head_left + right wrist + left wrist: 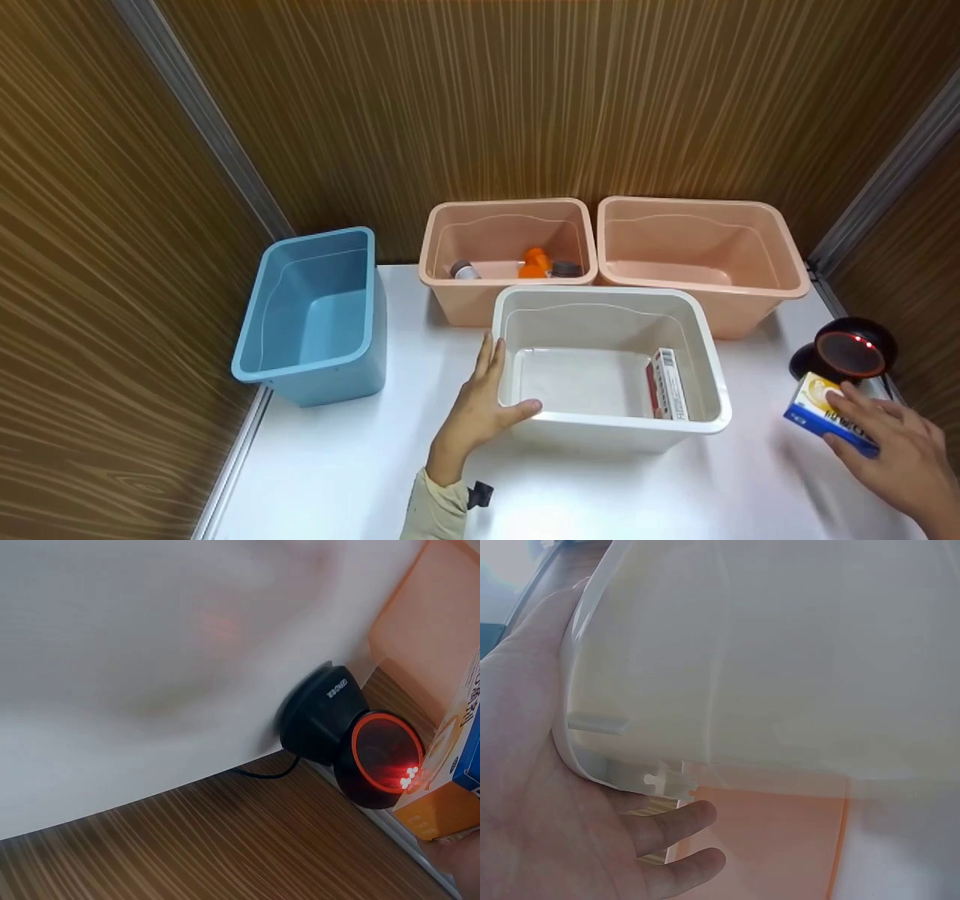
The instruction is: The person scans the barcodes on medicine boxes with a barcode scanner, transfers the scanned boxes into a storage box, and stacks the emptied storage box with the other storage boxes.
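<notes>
My right hand (896, 450) pinches a small carton (832, 416), white and yellow on its face with blue sides and dark print. That carton is close in front of a black barcode scanner (855, 349), whose round window has an orange ring and glowing red lights. At the front left corner of a white bin (600, 427), my left hand (472, 416) rests with its fingers spread and fairly straight. Seen from the left wrist, this hand (547, 787) lies along the bin's rim, two fingers reaching past the wall. Inside the bin, a white and red box (669, 386) stands at the right.
Behind the white bin are two peach bins. The left one (510, 283) holds orange items and bottles with dark caps; the right one (697, 285) sits beside it. A blue bin (307, 367) stands at the left. Wood-grain panels (510, 105) enclose the white table (322, 465).
</notes>
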`<state>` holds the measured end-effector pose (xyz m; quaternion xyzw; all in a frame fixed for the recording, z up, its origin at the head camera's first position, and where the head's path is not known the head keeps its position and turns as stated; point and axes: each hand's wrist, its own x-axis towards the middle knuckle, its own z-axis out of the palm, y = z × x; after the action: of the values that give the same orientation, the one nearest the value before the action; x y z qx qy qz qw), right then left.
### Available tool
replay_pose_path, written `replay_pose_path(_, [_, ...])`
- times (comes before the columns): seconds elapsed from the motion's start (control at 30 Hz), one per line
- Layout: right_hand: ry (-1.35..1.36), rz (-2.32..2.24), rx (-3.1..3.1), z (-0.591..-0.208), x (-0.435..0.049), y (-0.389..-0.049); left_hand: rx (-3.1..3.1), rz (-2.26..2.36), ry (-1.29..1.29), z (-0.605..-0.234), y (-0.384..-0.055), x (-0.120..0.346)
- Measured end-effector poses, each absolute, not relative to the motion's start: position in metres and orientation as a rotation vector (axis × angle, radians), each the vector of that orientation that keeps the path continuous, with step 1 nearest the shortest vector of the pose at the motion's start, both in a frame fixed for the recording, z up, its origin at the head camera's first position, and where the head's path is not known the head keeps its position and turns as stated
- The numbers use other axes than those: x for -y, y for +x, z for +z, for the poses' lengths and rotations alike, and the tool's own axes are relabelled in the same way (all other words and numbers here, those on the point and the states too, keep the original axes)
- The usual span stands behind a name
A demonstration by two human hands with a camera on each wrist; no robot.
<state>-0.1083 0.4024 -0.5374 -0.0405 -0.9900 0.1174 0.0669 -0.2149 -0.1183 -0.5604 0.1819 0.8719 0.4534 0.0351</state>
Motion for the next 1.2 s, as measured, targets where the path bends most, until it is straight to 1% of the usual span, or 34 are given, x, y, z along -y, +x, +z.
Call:
replay_pose_path(0.2, [-0.030, 0.313, 2.954, -0.542, -0.393, -0.101, -2.687, 1.381, 0.555, -0.560, -0.214, 0.117])
replay_pose_path(0.43, [0.058, 0.359, 2.884, -0.541, -0.393, -0.104, -2.700, 1.334, 0.569, -0.561, -0.215, 0.118])
replay_pose_path(0.7, [0.057, 0.304, 2.882, -0.536, -0.408, -0.114, -2.695, 1.343, 0.569, -0.561, -0.215, 0.118])
replay_pose_path(1.0, [0.041, 0.269, 2.961, -0.558, -0.426, -0.119, -2.670, 1.357, 0.538, -0.560, -0.215, 0.118])
replay_pose_path(1.2, [-0.059, 0.287, 3.018, -0.563, -0.426, -0.121, -2.667, 1.368, 0.521, -0.560, -0.215, 0.119])
